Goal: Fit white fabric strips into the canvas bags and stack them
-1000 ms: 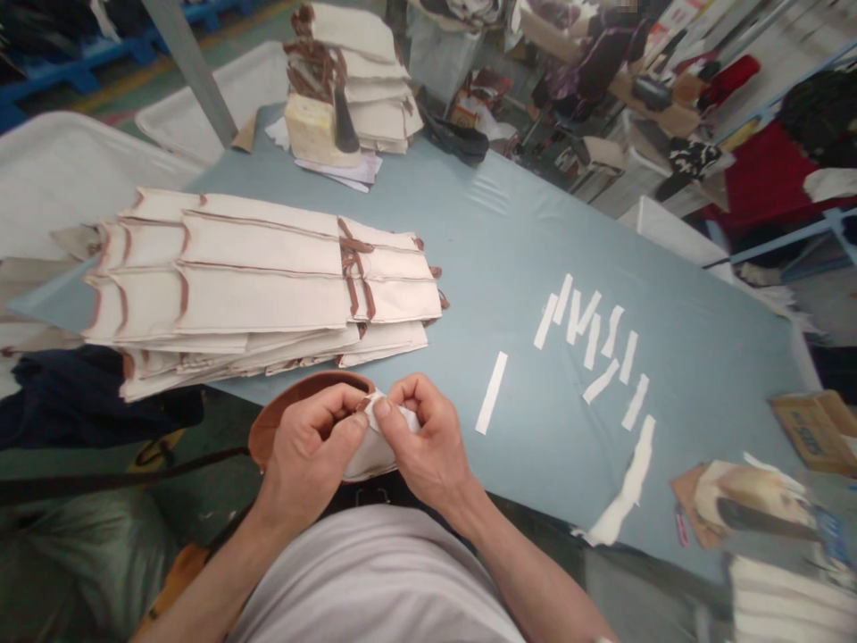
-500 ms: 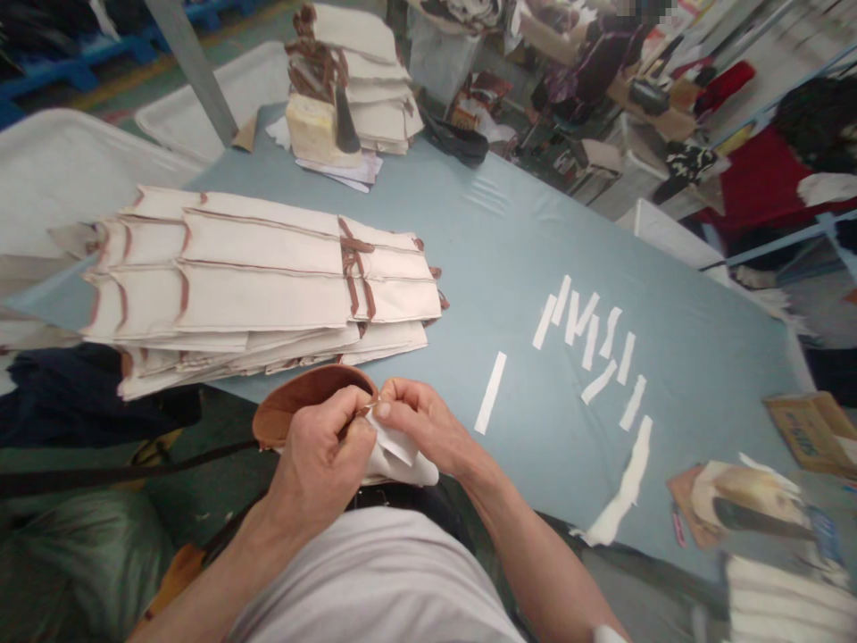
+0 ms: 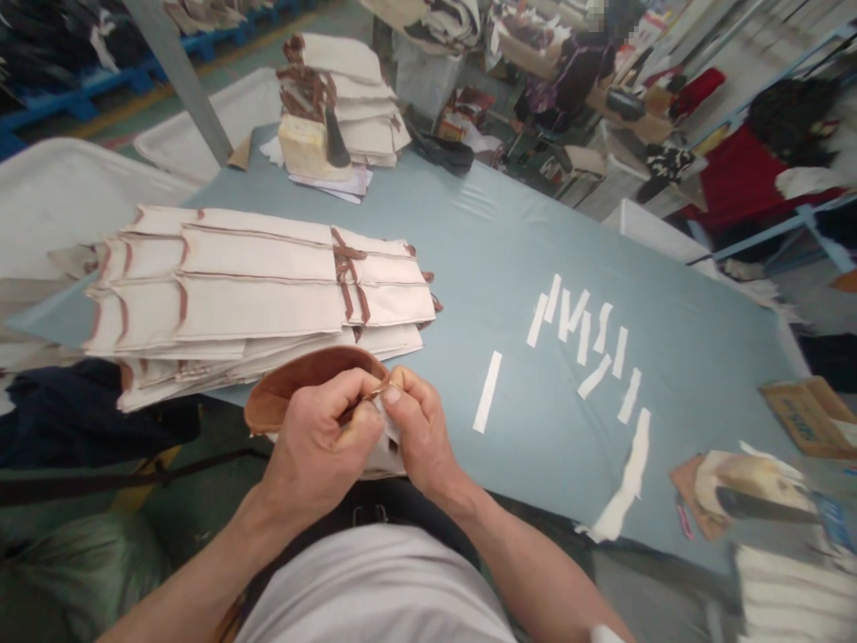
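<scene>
A piece with a brown inside and a whitish outer side, like an open bag [image 3: 285, 390], is in front of my body at the table's near edge. My left hand [image 3: 328, 433] is closed in a pinch on its brown edge. Beside it my right hand [image 3: 423, 429] pinches the same edge, the thumb pressed down close to the left fingertips. Whatever small part lies between the fingertips is mostly hidden. Whitish material shows below the hands. Just behind lies a stack of cream fabric pieces [image 3: 261, 299] with brown trim and straps.
On the blue-green table [image 3: 469, 259] lie a single white strip [image 3: 487, 391] and several more strips [image 3: 584, 335] to the right. A second cream stack [image 3: 365, 98] stands at the back beside a yellowish block [image 3: 304, 147]. A cardboard box [image 3: 803, 415] sits at the far right.
Both hands and the brown edge have moved slightly up, and my right hand is turned more upright. The white flap that stuck out below the fingers is now mostly covered.
</scene>
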`<state>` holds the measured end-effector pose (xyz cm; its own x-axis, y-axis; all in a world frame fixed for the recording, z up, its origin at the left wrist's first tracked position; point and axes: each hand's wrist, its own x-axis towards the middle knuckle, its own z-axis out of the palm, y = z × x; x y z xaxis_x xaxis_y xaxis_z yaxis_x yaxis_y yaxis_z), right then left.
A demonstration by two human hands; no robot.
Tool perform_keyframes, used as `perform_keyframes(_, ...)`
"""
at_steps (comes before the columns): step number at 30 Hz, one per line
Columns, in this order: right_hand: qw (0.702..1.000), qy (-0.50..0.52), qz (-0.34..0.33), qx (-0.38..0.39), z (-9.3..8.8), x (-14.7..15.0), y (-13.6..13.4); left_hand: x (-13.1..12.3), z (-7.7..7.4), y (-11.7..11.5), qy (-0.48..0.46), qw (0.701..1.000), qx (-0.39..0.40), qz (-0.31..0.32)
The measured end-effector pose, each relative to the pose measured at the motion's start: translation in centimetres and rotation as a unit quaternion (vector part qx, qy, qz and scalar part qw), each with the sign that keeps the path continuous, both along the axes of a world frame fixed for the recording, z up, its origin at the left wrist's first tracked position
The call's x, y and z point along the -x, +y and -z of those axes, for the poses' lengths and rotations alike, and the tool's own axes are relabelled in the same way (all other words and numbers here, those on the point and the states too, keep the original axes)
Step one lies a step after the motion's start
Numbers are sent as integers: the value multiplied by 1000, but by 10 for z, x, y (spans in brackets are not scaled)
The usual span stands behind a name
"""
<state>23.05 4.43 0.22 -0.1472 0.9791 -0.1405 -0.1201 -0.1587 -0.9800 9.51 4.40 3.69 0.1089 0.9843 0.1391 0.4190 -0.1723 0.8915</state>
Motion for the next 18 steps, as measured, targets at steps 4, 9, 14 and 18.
perform_keyframes(4, 992, -49, -113, 11, -9, -18, 13, 14, -8, 9, -19, 996, 49, 75)
perform_keyframes(9, 977, -183, -19, -104, -38, -48, 24, 21, -23, 16, -62, 989, 73, 110)
perform_keyframes(14, 919, -213, -71, -326, -78, -53, 25, 21, -46, 16, -47, 984, 21, 169)
perform_keyframes(18, 857, -258, -203, -397, -96, -48, 34, 24, -55, 9, -25, 984, -1, 177)
